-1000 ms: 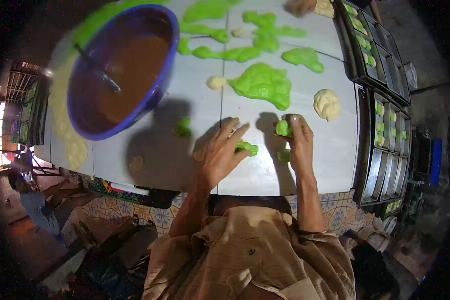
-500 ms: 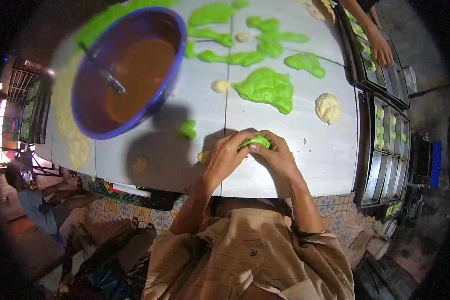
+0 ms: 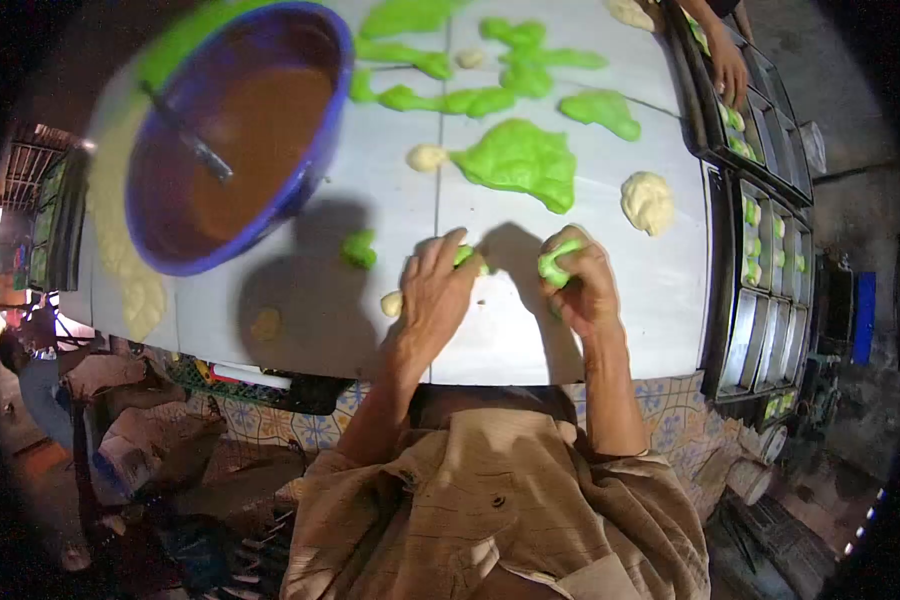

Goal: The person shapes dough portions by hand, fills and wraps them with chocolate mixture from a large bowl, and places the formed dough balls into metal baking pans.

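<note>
My right hand [image 3: 592, 285], raised over the white tiled table, is closed round a lump of green dough [image 3: 552, 264] that bulges out by the thumb. To its left, my left hand [image 3: 436, 290] has its fingers curled over a smaller piece of green dough [image 3: 468, 257], mostly hidden under them. A small ball of cream dough [image 3: 392, 303] lies beside the left wrist, and a little green lump [image 3: 359, 249] sits farther left. Beyond my hands spreads a large flat green dough piece [image 3: 520, 168], with a round cream dough ball [image 3: 648, 203] to its right.
A purple basin [image 3: 315, 165] of brown liquid, with a utensil handle [image 3: 185, 130] in it, stands at the left. Metal moulds [image 3: 760, 345] with dough pieces line the right edge. Another person's hand [image 3: 730, 75] reaches into the far moulds. Long green strips [image 3: 460, 101] lie at the back.
My hands were together on one piece of green dough; now they are apart, each with green dough. The right hand has moved right and the left slightly left.
</note>
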### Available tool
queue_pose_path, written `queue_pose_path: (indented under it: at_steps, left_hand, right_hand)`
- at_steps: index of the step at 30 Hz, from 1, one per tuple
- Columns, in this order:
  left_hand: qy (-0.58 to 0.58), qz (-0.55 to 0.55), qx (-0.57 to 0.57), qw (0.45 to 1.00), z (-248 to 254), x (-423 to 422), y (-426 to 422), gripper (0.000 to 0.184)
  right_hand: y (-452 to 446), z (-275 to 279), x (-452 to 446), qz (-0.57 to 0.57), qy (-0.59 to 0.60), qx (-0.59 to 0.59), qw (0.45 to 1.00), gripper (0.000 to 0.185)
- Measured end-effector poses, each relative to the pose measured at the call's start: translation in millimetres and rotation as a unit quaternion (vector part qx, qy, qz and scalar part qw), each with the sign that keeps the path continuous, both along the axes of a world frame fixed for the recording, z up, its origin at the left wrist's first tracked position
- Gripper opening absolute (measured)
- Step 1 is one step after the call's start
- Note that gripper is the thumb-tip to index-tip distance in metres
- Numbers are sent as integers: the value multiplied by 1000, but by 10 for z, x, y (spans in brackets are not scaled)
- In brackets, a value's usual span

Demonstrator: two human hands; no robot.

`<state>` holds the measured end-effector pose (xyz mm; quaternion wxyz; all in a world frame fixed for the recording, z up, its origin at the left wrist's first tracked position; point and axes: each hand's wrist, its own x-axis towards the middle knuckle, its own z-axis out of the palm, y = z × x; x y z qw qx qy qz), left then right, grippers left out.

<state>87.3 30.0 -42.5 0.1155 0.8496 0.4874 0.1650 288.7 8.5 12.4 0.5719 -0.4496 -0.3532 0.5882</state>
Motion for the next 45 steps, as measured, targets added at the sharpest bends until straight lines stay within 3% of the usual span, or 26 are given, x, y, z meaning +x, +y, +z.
queue_pose_path:
  at_steps: [1,2,4,9,11,12,13,14,15,20,21,23,25,28,31,32,33,34,36,37,39,40,41,42,43,45]
  left_hand:
    - [-1,15,-24,1000,-48,21,-8,35]
    - [0,28,-51,998,45,60,-22,46]
    - [17,30,-89,995,191,51,-48,85]
    - [-84,24,-18,996,573,200,-38,86]
    - [-273,40,-260,925,738,295,0,93]
    - [-388,60,-212,895,587,419,-17,74]
    - [-446,69,-286,845,495,445,-15,65]
    - [-499,76,-354,787,515,455,25,57]
    - [-547,82,-420,720,535,438,51,48]
    - [-575,138,-362,721,483,291,33,27]
    - [-579,135,-357,721,438,261,34,27]
    - [-588,126,-347,720,388,210,26,26]
    - [-575,125,-293,753,458,202,-28,24]
    - [-632,122,-308,701,430,226,-44,21]
    - [-619,120,-316,708,435,144,-9,21]
    - [-595,139,-326,722,448,103,6,22]
    - [-464,107,-258,840,764,-19,58,22]
    - [-609,118,-280,733,427,86,50,26]
    - [-580,157,-184,778,264,132,29,50]
    - [-630,149,-199,736,262,139,15,56]
    - [-561,169,-107,803,433,43,18,62]
    - [-563,146,6,813,438,-19,44,61]
    - [-525,132,-12,841,604,-141,-11,60]
    - [-576,83,-1,813,604,-139,-28,62]
    - [-536,55,21,842,580,-136,-34,66]
    - [-616,69,43,784,698,-112,-94,72]
  right_hand:
    - [17,150,108,-24,109,-51,992,14]
    - [72,239,202,-44,-38,-73,996,19]
    - [72,207,369,-32,117,29,992,31]
    - [21,277,275,-54,-97,-65,992,29]
    - [10,231,147,-55,-73,-94,991,29]
    - [9,178,73,-61,-105,-69,990,31]
    - [10,129,-22,-66,-135,-41,988,33]
    - [-24,535,-241,-39,-18,-77,996,42]
    - [-19,480,-261,-14,-86,-58,995,49]
    - [90,142,-189,31,-332,37,942,44]
    - [76,141,-216,28,-290,-11,957,34]
    - [97,106,-235,14,-330,60,942,43]
    - [85,117,-295,-24,-288,11,957,34]
    - [66,119,-377,5,-181,-20,983,30]
    - [83,397,-469,-7,-126,-114,985,20]
    - [82,441,-505,-23,-106,-129,986,19]
    - [121,207,-394,3,-233,-71,970,18]
    - [145,162,-430,-23,-204,-59,977,19]
    - [169,280,-475,-7,-239,-64,969,19]
    - [186,217,-505,-18,-227,-47,972,20]
    - [192,328,-688,-42,-215,2,976,21]
    - [218,364,-804,-13,-184,11,983,21]
    - [202,343,-879,16,-153,19,988,22]
    - [220,353,-979,54,-90,18,994,21]
    - [197,437,-1059,113,72,-17,991,22]
    - [205,685,-1238,136,121,-6,983,26]
